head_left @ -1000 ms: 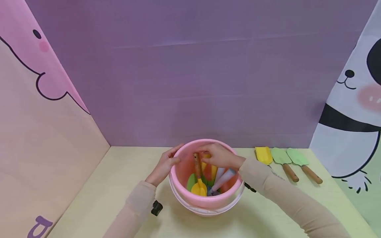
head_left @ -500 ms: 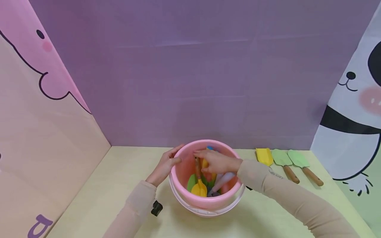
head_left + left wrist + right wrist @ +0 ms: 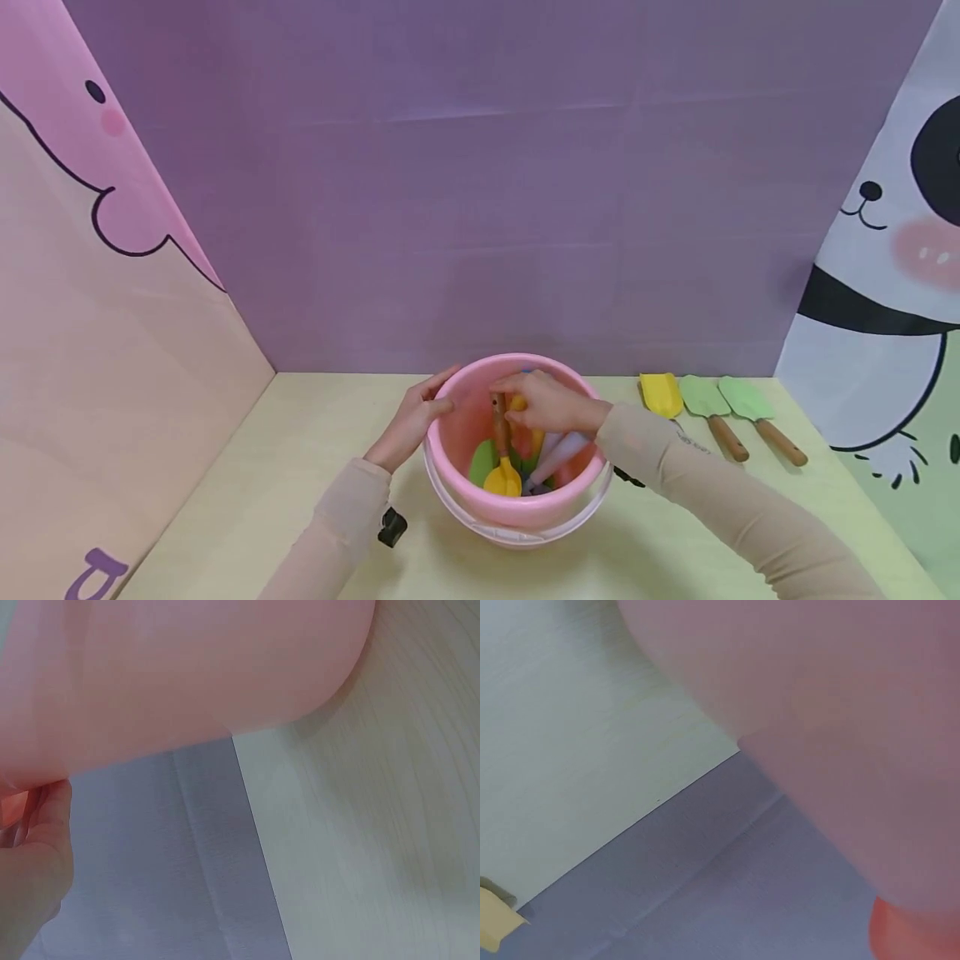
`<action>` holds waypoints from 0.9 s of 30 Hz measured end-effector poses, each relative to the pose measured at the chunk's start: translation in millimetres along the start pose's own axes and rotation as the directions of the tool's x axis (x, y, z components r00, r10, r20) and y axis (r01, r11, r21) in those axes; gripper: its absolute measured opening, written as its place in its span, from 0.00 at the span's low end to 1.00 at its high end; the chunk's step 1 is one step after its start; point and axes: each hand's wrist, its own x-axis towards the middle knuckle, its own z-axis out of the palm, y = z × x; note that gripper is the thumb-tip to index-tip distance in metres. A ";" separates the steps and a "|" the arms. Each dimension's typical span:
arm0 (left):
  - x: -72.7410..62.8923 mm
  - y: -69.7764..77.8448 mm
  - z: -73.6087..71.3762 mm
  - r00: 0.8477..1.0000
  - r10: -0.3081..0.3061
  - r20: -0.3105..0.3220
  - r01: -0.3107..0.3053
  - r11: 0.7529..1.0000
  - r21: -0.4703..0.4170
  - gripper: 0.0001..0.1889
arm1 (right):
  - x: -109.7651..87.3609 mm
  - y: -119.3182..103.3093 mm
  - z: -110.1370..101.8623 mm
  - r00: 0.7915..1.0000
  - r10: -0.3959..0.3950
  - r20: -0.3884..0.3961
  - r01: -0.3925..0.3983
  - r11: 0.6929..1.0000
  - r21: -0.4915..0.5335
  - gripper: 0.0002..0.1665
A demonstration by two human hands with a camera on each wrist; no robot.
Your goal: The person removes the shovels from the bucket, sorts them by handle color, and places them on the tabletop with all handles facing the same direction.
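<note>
A pink bucket [image 3: 480, 500] with a white handle [image 3: 517, 533] stands on the table, holding several garden tools. My left hand [image 3: 408, 421] grips its left rim, thumb over the edge; the left wrist view shows the fingers against the pink wall. My right hand [image 3: 551, 402] reaches inside over the far right rim. Its bent fingers are beside the wooden handle of a small yellow shovel [image 3: 502, 479] and a yellow handle [image 3: 517, 407]; whether they hold either is hidden. A lavender tool [image 3: 558, 454] leans below the hand, and a green piece [image 3: 482, 461] sits at the left.
Right of the bucket, a yellow scoop [image 3: 662, 395] and two green trowels with wooden handles, one the nearer trowel [image 3: 705, 397] and one the outer trowel [image 3: 746, 400], lie along the table's back. A purple wall [image 3: 450, 208] rises behind; printed panels flank both sides.
My right hand shifts slightly inside the bucket. A blue end has come into sight behind it, and the lavender tool has moved a little left. My left hand stays on the rim.
</note>
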 end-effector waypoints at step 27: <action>1.4 0.0 -1.1 1.000 0.012 -0.006 -0.012 1.000 -0.002 0.30 | -1.4 -3.4 -0.5 0.984 0.146 -0.102 -0.111 0.950 0.293 0.14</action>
